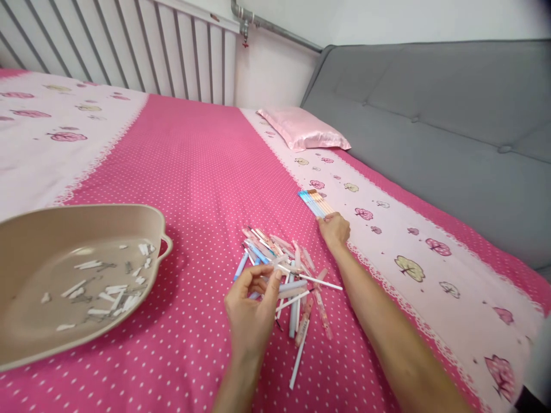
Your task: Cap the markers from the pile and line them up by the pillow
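Pens (316, 203) bunched under right hand (334, 229) fingers; left hand (252, 307) fingers pinching white refill (307, 279).

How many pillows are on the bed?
1. The shiny pink pillow lies at the far end of the bed, beside the grey headboard, far beyond the right hand and the pens. None other shows, though the view cuts off the bed's left side.

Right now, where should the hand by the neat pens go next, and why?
Probably back to the loose pile of pens: the right hand rests empty at the lined-up row of pens, while many still lie jumbled beside the left hand.
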{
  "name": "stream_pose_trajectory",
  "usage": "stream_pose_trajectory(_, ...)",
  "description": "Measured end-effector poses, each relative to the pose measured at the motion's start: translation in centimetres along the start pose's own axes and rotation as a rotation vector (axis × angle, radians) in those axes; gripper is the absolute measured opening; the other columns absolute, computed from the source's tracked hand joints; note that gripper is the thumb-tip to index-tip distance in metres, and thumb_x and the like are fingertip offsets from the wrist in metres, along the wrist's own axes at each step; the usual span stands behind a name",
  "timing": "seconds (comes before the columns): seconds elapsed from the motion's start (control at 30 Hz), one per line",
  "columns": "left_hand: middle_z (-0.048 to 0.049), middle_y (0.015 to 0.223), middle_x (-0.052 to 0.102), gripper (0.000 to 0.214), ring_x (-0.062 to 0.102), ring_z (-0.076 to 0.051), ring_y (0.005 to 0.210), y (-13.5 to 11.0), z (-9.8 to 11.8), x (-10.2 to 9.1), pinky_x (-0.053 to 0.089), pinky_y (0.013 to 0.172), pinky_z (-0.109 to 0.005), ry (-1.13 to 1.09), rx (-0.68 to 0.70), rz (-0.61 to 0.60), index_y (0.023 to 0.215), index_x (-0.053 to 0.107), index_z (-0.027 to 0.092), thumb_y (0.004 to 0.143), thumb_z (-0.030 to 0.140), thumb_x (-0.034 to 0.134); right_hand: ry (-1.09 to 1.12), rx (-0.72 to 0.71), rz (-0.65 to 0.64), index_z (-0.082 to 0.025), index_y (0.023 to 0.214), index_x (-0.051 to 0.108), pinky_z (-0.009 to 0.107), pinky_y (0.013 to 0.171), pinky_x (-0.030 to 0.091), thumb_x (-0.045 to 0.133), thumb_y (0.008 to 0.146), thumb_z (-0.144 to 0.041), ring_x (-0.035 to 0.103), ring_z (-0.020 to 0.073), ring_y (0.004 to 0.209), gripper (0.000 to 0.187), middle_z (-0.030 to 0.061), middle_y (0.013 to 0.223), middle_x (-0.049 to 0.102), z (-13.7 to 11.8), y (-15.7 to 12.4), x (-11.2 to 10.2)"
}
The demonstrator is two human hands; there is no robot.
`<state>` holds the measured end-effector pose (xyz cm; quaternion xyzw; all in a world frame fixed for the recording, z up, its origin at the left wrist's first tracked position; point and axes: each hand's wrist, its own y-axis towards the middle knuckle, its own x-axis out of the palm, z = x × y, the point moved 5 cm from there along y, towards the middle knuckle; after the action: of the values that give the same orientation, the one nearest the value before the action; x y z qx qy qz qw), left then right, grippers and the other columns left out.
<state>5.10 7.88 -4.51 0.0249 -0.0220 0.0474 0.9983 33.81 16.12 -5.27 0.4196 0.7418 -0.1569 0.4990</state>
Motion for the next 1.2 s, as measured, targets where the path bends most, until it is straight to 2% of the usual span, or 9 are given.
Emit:
stream_pose_trajectory(0.17, -0.0014, 0.064, 0.064, 0.025, 0.055, -0.012, 0.057, 0.6, 0.1, -0.7, 0.047, 0.056, -0.023, -0.004, 0.012, 0.087, 0.079, 0.067, 0.016, 0.069, 0.039, 0.071, 0.046, -0.087, -0.062, -0.018, 0.109, 0.062, 0.036, 0.084, 0.046, 0.059, 0.080, -0.038, 0.063, 0.0262, 0.100, 0.035, 0.0088, 0.100, 0.071, -1.3, -1.5, -3.5)
stream_pose_trajectory(0.3, -0.0013, 0.069, 0.062, 0.028, 0.054, -0.012, 0.060, 0.7, -0.1, -1.9, 0.046, 0.058, -0.023, 0.031, -0.008, 0.263, 0.082, 0.067, 0.015, 0.070, 0.040, 0.070, 0.094, -0.242, -0.229, -0.021, 0.107, 0.065, 0.029, 0.079, 0.047, 0.064, 0.076, -0.041, 0.066, 0.0201, 0.089, 0.037, 0.0041, 0.097, 0.072, -3.0, -4.6, -6.6)
stream_pose_trajectory(0.4, -0.0034, 0.089, 0.063, 0.032, 0.057, -0.014, 0.080, 0.8, -0.5, -2.7, 0.047, 0.071, -0.025, 0.053, -0.030, 0.406, 0.095, 0.066, 0.018, 0.071, 0.039, 0.069, 0.084, -0.389, -0.405, -0.020, 0.105, 0.066, 0.030, 0.079, 0.047, 0.061, 0.078, -0.040, 0.066, 0.0210, 0.090, 0.034, 0.0062, 0.099, 0.072, -3.5, -7.5, -7.5)
stream_pose_trajectory(0.5, -0.0061, 0.112, 0.059, 0.041, 0.055, -0.017, 0.104, 0.9, -1.3, -2.7, 0.045, 0.089, -0.029, -0.027, -0.120, 0.449, 0.109, 0.061, 0.020, 0.072, 0.036, 0.068, 0.031, -0.435, -0.526, -0.018, 0.106, 0.066, 0.029, 0.079, 0.047, 0.056, 0.081, -0.037, 0.067, 0.0215, 0.092, 0.032, 0.0075, 0.102, 0.071, -2.4, -9.1, -6.6)
stream_pose_trajectory(0.67, -0.0057, 0.128, 0.054, 0.039, 0.050, -0.018, 0.118, 0.7, -1.4, -2.0, 0.039, 0.101, -0.031, -0.120, -0.258, 0.387, 0.113, 0.058, 0.022, 0.075, 0.030, 0.065, -0.045, -0.466, -0.563, -0.013, 0.102, 0.067, 0.034, 0.082, 0.047, 0.052, 0.085, -0.036, 0.065, 0.0277, 0.099, 0.032, 0.0153, 0.107, 0.069, -0.9, -8.8, -3.8)
stream_pose_trajectory(0.8, -0.0017, 0.124, 0.057, 0.036, 0.054, -0.019, 0.113, 0.4, -1.5, -1.1, 0.051, 0.086, -0.030, -0.202, -0.423, 0.275, 0.110, 0.060, 0.027, 0.075, 0.032, 0.065, 0.014, -0.504, -0.555, -0.009, 0.121, 0.057, 0.033, 0.089, 0.044, 0.044, 0.091, -0.035, 0.061, 0.0259, 0.106, 0.042, 0.0171, 0.118, 0.064, -1.7, -9.2, -2.4)
stream_pose_trajectory(0.9, -0.0023, 0.110, 0.064, 0.033, 0.060, -0.016, 0.100, 0.3, -1.6, -0.3, 0.054, 0.074, -0.026, -0.257, -0.441, 0.197, 0.107, 0.062, 0.024, 0.075, 0.031, 0.065, 0.074, -0.588, -0.559, -0.009, 0.131, 0.048, 0.032, 0.098, 0.039, 0.042, 0.093, -0.035, 0.054, 0.0232, 0.118, 0.047, 0.0158, 0.130, 0.056, -2.7, -10.4, -1.5)
stream_pose_trajectory(1.0, -0.0044, 0.096, 0.067, 0.028, 0.063, -0.013, 0.085, 0.3, -1.6, 0.4, 0.054, 0.070, -0.022, -0.321, -0.395, 0.148, 0.102, 0.063, 0.017, 0.075, 0.024, 0.064, 0.181, -0.674, -0.593, -0.008, 0.133, 0.046, 0.033, 0.104, 0.035, 0.040, 0.094, -0.034, 0.048, 0.0224, 0.125, 0.047, 0.0158, 0.135, 0.051, -3.3, -11.3, -0.9)
stream_pose_trajectory(1.2, -0.0028, 0.088, 0.068, 0.030, 0.065, -0.014, 0.074, 0.0, -1.5, 0.8, 0.055, 0.065, -0.027, -0.336, -0.440, 0.099, 0.103, 0.064, 0.018, 0.074, 0.028, 0.065, 0.544, -0.715, -0.731, -0.016, 0.128, 0.051, 0.038, 0.103, 0.037, 0.039, 0.094, -0.034, 0.051, 0.0199, 0.121, 0.041, 0.0104, 0.133, 0.055, -3.7, -11.6, -1.5)
